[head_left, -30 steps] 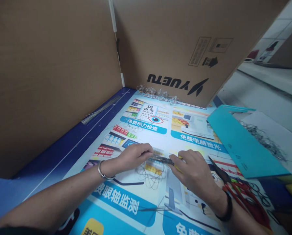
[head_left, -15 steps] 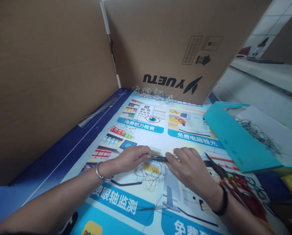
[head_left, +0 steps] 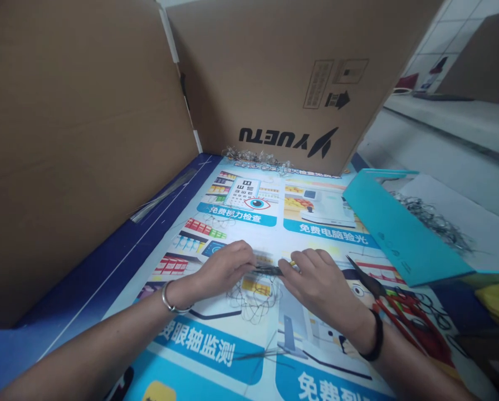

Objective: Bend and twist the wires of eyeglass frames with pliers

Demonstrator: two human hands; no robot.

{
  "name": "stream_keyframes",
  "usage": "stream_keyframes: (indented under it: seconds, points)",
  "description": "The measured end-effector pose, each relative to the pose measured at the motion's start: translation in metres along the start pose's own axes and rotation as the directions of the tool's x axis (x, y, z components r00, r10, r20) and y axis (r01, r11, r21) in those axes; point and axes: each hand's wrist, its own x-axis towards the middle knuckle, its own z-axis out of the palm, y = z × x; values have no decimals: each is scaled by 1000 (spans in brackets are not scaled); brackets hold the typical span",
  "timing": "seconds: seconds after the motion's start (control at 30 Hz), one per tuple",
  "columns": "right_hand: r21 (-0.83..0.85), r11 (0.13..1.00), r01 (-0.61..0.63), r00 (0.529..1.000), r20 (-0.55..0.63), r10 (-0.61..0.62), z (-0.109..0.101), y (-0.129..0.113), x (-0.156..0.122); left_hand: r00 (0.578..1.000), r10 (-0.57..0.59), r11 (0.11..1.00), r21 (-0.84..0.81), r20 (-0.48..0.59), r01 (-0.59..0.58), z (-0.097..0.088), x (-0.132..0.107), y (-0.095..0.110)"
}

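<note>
My left hand [head_left: 226, 266] is closed, thumb and fingertips pinched on thin wire beside the tip of a pair of pliers. My right hand [head_left: 318, 281] is wrapped round those pliers [head_left: 269, 270]; their dark jaws point left toward my left fingertips, and a bit of yellow handle shows above the fist. From between both hands hangs a loose tangle of thin wire loops [head_left: 254, 303]. What exactly the jaws grip is too small to tell. Several straight wire pieces [head_left: 260, 354] lie on the printed sheet [head_left: 270, 236] nearer to me.
Cardboard panels [head_left: 86, 139] stand at the left and back. Clear wire clusters [head_left: 258, 157] lie along the back panel. Straight wires [head_left: 166, 195] rest at left. To the right are a turquoise folder [head_left: 394, 239] with tangled wire [head_left: 435, 223], and red-handled scissors [head_left: 378, 295] with other tools.
The whole view has shifted slightly. Both hands keep nearly the same pose, still close together around the pliers and wire.
</note>
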Motion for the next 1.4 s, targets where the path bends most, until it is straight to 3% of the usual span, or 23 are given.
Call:
stream_keyframes:
  seconds: [0.33,0.8,1.4]
  points:
    - [35,998,-42,999,17,42,-3,-1,-1,996,72,993,92,-52,-67,0,-1,-5]
    - [37,996,-83,996,34,81,-3,-7,-1,996,-73,997,13,47,73,1,0,-4]
    - [39,996,-85,996,-18,86,-3,-5,-2,999,-38,996,-78,17,39,3,-3,-11]
